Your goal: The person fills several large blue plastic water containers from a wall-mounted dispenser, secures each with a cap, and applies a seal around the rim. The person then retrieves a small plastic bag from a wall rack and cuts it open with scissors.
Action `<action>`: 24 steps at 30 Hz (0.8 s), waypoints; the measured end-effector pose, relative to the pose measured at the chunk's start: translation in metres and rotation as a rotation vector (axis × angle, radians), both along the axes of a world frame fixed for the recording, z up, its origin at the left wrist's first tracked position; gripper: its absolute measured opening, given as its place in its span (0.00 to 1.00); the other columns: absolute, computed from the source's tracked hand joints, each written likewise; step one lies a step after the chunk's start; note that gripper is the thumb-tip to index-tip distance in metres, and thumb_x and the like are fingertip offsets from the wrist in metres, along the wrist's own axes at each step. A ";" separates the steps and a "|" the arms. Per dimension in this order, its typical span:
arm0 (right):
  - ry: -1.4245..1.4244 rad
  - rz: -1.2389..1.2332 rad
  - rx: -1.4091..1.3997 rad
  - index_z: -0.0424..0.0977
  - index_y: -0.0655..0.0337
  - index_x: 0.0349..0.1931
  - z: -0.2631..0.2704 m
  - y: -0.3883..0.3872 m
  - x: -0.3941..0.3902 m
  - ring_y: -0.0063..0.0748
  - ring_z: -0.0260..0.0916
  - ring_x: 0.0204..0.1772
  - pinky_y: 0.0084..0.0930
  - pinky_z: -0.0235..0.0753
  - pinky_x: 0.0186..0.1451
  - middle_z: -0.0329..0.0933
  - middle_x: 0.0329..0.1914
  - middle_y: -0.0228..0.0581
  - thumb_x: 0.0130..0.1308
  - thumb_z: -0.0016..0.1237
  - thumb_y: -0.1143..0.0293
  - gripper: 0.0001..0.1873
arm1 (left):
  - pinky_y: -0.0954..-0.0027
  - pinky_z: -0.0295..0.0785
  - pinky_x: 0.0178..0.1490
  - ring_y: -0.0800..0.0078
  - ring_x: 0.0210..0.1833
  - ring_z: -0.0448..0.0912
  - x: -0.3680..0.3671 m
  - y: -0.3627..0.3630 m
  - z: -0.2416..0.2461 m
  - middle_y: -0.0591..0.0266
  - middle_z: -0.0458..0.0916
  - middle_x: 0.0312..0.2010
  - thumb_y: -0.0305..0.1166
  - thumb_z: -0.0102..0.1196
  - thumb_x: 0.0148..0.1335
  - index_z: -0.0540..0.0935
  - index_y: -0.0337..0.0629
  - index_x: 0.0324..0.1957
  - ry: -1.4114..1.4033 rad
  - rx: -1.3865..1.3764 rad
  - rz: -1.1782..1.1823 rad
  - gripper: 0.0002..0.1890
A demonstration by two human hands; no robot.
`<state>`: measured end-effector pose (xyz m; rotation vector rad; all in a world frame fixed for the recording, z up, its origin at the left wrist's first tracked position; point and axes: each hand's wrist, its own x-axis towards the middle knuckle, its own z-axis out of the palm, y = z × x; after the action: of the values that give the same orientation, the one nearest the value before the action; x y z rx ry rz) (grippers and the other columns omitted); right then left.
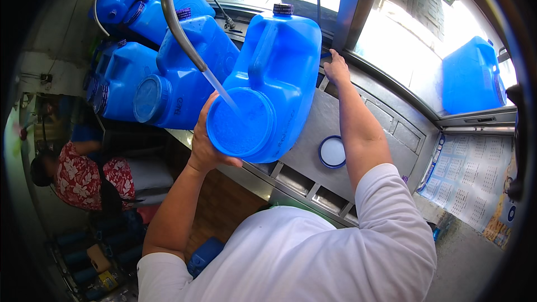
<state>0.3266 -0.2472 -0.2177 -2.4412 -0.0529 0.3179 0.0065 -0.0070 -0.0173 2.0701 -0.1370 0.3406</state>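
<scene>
Water runs from a curved metal spout [178, 29] into the wide round mouth [240, 121] of a blue plastic water jug [293, 63]. My left hand [205, 134] grips the rim of that mouth from the left and below. Water with bubbles shows inside the opening. A small dark cap sits on the jug's top spout. My right hand [337, 68] is stretched out to the foot of the window frame, its fingers near a small blue part; whether it holds that part I cannot tell. A round white lid with a blue rim [332, 152] lies on the steel counter [304, 144] by my right forearm.
Several blue jugs [188, 50] stand left of the spout, some with round lids on. Another blue jug [472, 77] is at the far right by the window. Slots [295, 179] line the counter's near edge. A person in a red floral shirt [79, 180] is at the left.
</scene>
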 end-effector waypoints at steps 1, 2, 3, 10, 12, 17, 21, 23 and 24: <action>0.002 0.003 0.002 0.58 0.45 0.71 0.000 0.000 0.000 0.52 0.60 0.72 0.45 0.62 0.73 0.60 0.73 0.46 0.60 0.45 0.64 0.35 | 0.53 0.63 0.72 0.54 0.70 0.64 0.000 -0.001 0.000 0.48 0.60 0.69 0.67 0.75 0.21 0.53 0.43 0.72 -0.004 -0.023 0.003 0.75; 0.003 0.005 0.005 0.58 0.45 0.71 0.000 0.000 -0.001 0.52 0.60 0.72 0.45 0.62 0.73 0.60 0.73 0.46 0.60 0.45 0.64 0.35 | 0.54 0.63 0.72 0.54 0.70 0.64 0.000 0.000 0.000 0.49 0.60 0.70 0.67 0.75 0.21 0.53 0.43 0.72 -0.001 -0.012 0.002 0.74; 0.004 0.006 0.007 0.58 0.45 0.71 0.000 -0.001 -0.001 0.52 0.60 0.72 0.44 0.62 0.73 0.60 0.73 0.46 0.60 0.45 0.64 0.35 | 0.54 0.63 0.72 0.54 0.71 0.64 0.000 0.001 0.000 0.49 0.60 0.70 0.67 0.75 0.21 0.53 0.43 0.72 0.002 -0.001 0.000 0.74; -0.025 -0.011 0.015 0.60 0.46 0.71 -0.002 -0.002 -0.001 0.51 0.62 0.71 0.43 0.63 0.72 0.61 0.73 0.46 0.60 0.45 0.64 0.35 | 0.55 0.63 0.72 0.55 0.71 0.63 0.001 -0.002 0.002 0.50 0.58 0.71 0.64 0.77 0.20 0.55 0.44 0.72 -0.020 -0.076 -0.015 0.74; -0.047 -0.021 0.035 0.60 0.47 0.70 -0.005 -0.001 0.000 0.51 0.62 0.71 0.42 0.63 0.72 0.62 0.72 0.46 0.60 0.45 0.64 0.34 | 0.55 0.63 0.72 0.55 0.72 0.62 0.001 -0.001 0.001 0.50 0.58 0.71 0.64 0.77 0.20 0.55 0.44 0.72 -0.001 -0.072 -0.001 0.74; 0.013 -0.089 0.082 0.63 0.47 0.69 0.009 0.015 0.001 0.51 0.64 0.70 0.41 0.64 0.72 0.66 0.70 0.44 0.59 0.45 0.65 0.33 | 0.54 0.63 0.72 0.54 0.72 0.62 -0.001 0.000 0.002 0.50 0.58 0.71 0.65 0.77 0.19 0.56 0.44 0.72 0.015 -0.052 0.010 0.74; 0.025 -0.135 0.032 0.65 0.46 0.68 0.022 0.026 0.001 0.50 0.65 0.69 0.43 0.65 0.71 0.67 0.69 0.41 0.60 0.45 0.66 0.32 | 0.54 0.62 0.73 0.53 0.72 0.62 0.001 -0.002 0.004 0.49 0.58 0.71 0.65 0.77 0.20 0.56 0.44 0.72 0.002 -0.040 0.009 0.73; -0.007 -0.079 -0.023 0.65 0.45 0.68 0.026 0.025 0.000 0.50 0.65 0.69 0.44 0.65 0.70 0.68 0.69 0.40 0.60 0.44 0.66 0.31 | 0.54 0.61 0.73 0.53 0.72 0.62 0.000 -0.002 0.004 0.49 0.58 0.71 0.65 0.77 0.20 0.56 0.44 0.72 -0.009 -0.035 0.009 0.73; -0.023 -0.053 -0.053 0.65 0.45 0.68 0.026 0.023 0.000 0.50 0.66 0.69 0.45 0.65 0.70 0.68 0.69 0.40 0.60 0.44 0.67 0.31 | 0.53 0.61 0.73 0.53 0.72 0.62 0.001 -0.002 0.003 0.49 0.58 0.71 0.65 0.77 0.20 0.56 0.44 0.72 -0.014 -0.035 0.008 0.73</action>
<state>0.3267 -0.2241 -0.1913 -2.4945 0.0109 0.2708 0.0072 -0.0086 -0.0142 2.0345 -0.1304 0.3605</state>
